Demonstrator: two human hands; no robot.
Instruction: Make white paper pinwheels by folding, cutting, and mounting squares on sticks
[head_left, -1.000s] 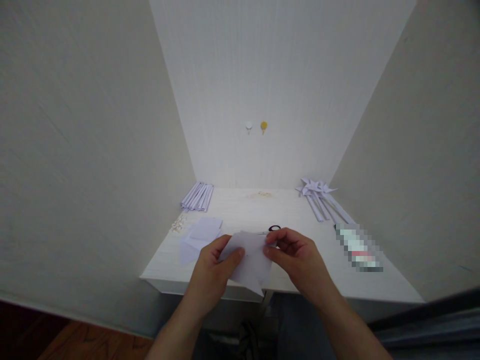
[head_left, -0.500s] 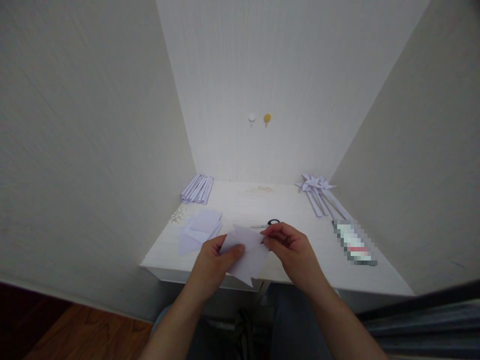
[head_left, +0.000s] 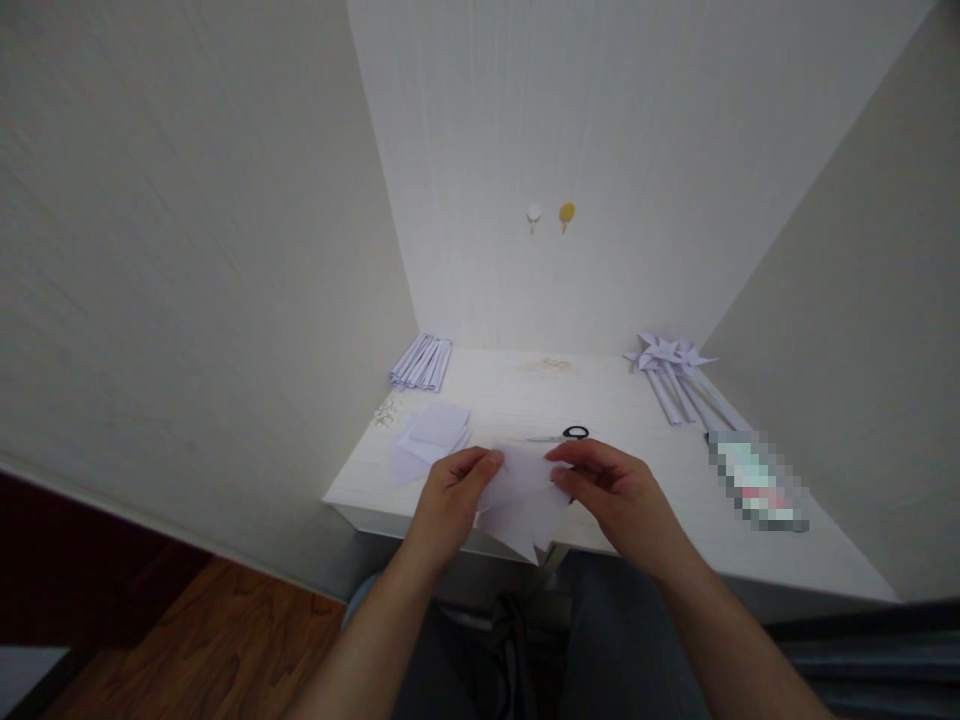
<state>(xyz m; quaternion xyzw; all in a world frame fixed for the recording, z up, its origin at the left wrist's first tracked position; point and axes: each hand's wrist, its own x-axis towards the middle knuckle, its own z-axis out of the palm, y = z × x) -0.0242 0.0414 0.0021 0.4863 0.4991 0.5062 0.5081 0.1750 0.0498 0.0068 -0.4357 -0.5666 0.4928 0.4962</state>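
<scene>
A white desk (head_left: 495,400) carries paper rolls (head_left: 421,363) at back left and paper pinwheels (head_left: 661,352) at back right, presumably out of the way.
Above its front edge, the left hand (head_left: 452,500) and right hand (head_left: 619,495) pinch opposite sides of a paper sheet (head_left: 521,505), apparently to steady it; scissors (head_left: 564,436) lie just beyond, seemingly for easy reach.

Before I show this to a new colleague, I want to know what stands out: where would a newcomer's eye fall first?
Probably on the sheet of white paper at the table's front edge, with the left hand gripping its left side and the right hand at its right. Next, perhaps, the paper pinwheels in the far right corner, then the yellow hook on the back wall.
</scene>
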